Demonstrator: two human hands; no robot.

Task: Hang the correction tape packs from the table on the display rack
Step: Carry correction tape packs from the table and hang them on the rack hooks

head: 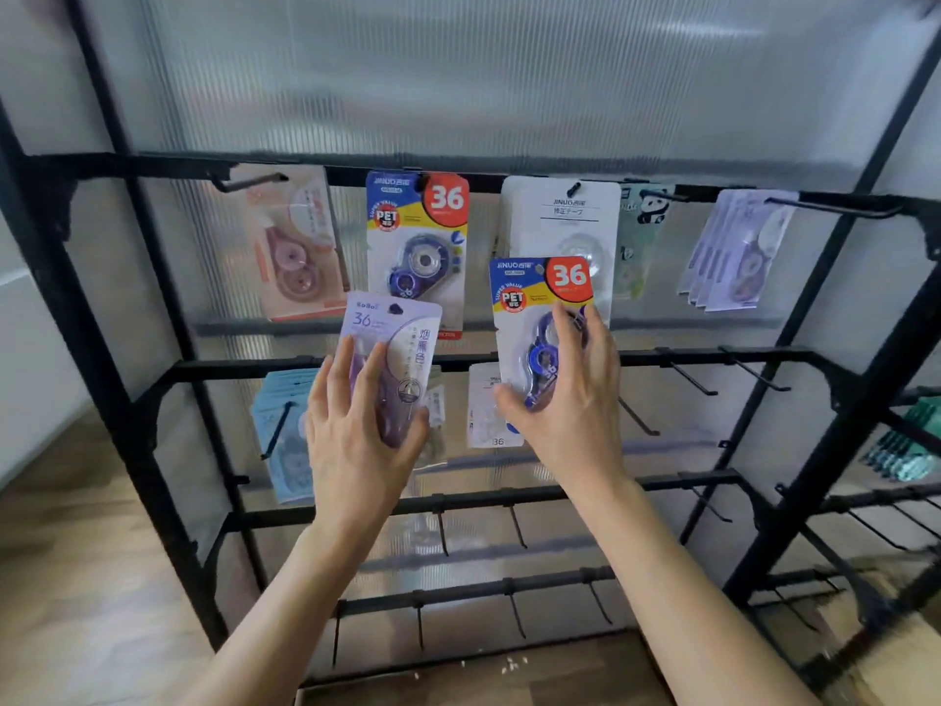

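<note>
My left hand grips a pale purple correction tape pack by its lower half, held upright in front of the black display rack. My right hand holds a blue pack with a red "36" badge, fingers curled over its blister. Both packs are raised below the top rail and off the hooks. On the top rail hang a pink pack, a matching blue "36" pack, a white pack, a panda pack and several lilac packs.
Light blue packs and a white pack hang on the second rail. Bare hooks stick out at the right of that rail and on the lower rails. Green packs hang on a side rack at the right. A wood floor lies below.
</note>
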